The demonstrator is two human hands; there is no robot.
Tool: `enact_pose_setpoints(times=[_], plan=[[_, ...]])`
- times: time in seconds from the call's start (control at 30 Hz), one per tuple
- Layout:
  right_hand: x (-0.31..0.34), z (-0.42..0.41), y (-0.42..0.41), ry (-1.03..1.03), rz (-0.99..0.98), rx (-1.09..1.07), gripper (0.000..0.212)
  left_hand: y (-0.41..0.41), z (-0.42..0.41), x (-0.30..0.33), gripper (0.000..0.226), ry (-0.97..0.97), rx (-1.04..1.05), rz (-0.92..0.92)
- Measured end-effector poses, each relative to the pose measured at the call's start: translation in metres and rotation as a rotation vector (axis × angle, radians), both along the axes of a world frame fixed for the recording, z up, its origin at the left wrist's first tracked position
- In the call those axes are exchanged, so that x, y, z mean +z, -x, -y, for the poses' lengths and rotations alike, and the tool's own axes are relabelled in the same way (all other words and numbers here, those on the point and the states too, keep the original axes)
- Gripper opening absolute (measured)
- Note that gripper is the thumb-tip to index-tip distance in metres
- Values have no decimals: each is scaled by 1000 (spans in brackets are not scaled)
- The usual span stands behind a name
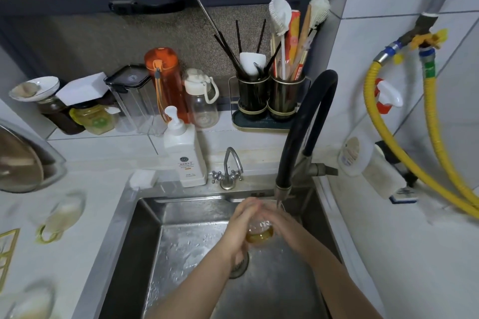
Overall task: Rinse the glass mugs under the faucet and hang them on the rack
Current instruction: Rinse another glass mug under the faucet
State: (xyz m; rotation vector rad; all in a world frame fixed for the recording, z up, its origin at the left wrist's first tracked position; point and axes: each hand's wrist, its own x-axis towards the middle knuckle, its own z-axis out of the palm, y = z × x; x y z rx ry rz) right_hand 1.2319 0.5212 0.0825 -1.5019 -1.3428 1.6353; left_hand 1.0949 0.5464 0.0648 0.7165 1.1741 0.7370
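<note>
Head view: both hands cup one glass mug (260, 233) over the sink (145, 217), just below the faucet (281, 193) spout. The left hand (242, 225) and right hand (281, 224) have fingers wrapped round it from either side. The mug's amber base points toward the person, its mouth toward the spout.

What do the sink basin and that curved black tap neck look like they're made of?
The grey sink basin looks like brushed stainless steel: dull silvery sheen, wet glints. The curved black faucet neck seems rubber or matte plastic hose, unshiny and smoothly bent; its nozzle looks metal.
</note>
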Motion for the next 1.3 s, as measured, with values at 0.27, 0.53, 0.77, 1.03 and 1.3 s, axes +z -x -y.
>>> enact_pose_setpoints(times=[0.27,0.53,0.77,1.03,1.3], plan=[[-12,29,-9,-292,245,-120,12,17,2,4,30,134,47,240],[-28,25,5,-301,60,-228,80,22,12,-5,25,114,15,332],[-44,39,-5,-268,65,-357,93,20,18,-5,32,-38,-255,-20],[-38,35,3,-371,207,-273,92,19,24,1,27,-35,-142,70],[-34,43,-2,-332,100,-304,77,7,27,-3,42,-13,-123,-39]])
